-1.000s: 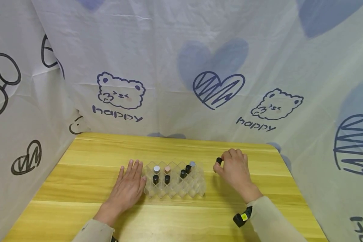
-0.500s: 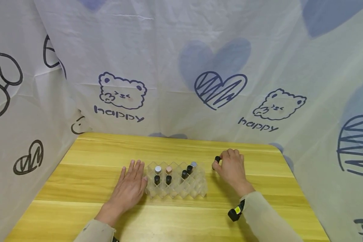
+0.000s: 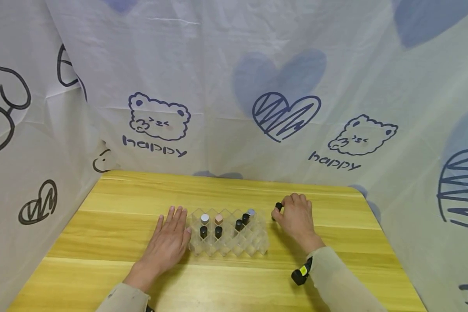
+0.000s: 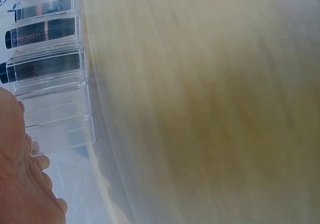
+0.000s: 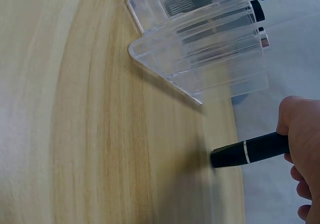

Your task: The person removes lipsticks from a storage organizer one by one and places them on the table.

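A clear plastic lipstick holder (image 3: 237, 248) with diamond-shaped slots stands on the table. Several lipsticks stand in it: black ones (image 3: 203, 232), a white-topped one (image 3: 204, 218), a pink-topped one (image 3: 219, 218) and a silver-blue-topped one (image 3: 251, 212). My left hand (image 3: 165, 245) lies with straight fingers against the holder's left end, thumb beside its wall. Right of the holder, my right hand (image 3: 296, 219) pinches a black lipstick (image 5: 250, 151) with a thin silver band. In the right wrist view its lower end is close to the table, apart from the holder; whether it touches the wood I cannot tell.
The wood-grain table (image 3: 218, 286) ends at the back against a white printed cloth (image 3: 218, 130), which also hangs at both sides. A black wrist strap device (image 3: 299, 276) sits at the right cuff.
My right hand has moved slightly left with the lipstick, a little nearer the holder. The left hand and the holder stay put; the head view has shifted slightly.
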### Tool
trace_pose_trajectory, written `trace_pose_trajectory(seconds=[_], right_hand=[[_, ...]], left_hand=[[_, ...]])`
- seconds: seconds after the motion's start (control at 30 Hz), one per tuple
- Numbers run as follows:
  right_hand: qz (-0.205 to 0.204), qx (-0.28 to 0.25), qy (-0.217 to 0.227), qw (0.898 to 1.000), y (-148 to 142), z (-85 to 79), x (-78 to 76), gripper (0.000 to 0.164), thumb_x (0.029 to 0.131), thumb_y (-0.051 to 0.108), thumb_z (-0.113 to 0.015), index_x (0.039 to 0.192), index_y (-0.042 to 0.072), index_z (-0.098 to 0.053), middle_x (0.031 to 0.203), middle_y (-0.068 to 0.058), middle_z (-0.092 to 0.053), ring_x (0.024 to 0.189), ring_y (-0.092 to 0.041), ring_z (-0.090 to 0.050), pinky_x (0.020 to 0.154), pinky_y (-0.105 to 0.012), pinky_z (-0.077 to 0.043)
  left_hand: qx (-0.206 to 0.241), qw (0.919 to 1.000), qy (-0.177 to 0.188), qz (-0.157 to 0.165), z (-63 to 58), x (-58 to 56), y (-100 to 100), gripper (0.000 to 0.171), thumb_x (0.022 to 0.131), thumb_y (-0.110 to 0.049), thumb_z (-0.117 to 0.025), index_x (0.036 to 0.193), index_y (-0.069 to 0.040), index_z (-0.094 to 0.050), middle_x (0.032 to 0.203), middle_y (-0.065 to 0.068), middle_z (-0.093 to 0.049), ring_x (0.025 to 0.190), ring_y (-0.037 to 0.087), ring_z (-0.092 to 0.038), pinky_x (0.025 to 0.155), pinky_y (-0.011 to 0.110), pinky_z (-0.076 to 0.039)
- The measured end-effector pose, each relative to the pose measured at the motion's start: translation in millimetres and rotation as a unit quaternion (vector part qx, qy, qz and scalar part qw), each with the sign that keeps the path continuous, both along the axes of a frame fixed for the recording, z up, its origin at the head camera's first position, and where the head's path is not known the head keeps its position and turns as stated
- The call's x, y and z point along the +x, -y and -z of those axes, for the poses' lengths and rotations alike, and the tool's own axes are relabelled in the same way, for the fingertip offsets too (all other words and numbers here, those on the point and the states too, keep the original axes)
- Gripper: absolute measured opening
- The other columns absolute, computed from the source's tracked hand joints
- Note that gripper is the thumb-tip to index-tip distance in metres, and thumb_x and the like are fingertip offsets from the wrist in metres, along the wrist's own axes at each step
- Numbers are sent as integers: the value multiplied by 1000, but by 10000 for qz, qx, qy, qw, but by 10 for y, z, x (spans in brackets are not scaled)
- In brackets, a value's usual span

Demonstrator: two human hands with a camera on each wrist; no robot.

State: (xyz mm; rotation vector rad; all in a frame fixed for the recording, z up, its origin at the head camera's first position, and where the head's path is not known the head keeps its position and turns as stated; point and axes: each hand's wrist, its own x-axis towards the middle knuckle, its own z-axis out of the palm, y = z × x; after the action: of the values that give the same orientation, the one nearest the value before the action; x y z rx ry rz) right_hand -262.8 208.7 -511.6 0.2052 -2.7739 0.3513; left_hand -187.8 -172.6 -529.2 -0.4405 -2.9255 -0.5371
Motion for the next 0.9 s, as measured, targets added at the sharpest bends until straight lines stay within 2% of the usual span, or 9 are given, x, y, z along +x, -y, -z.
trace_pose_trajectory(seconds=[0.9], right_hand=[[139, 112, 43, 9998, -1, -12, 17, 28, 91, 30, -70, 95, 2, -68, 99, -14, -63, 96, -35, -51, 79, -46, -41]], left_hand=[[22, 10000, -5, -20, 10, -2, -6, 63, 115, -34, -36, 164, 4, -27, 170, 23, -30, 161, 41, -19, 131, 62, -16]])
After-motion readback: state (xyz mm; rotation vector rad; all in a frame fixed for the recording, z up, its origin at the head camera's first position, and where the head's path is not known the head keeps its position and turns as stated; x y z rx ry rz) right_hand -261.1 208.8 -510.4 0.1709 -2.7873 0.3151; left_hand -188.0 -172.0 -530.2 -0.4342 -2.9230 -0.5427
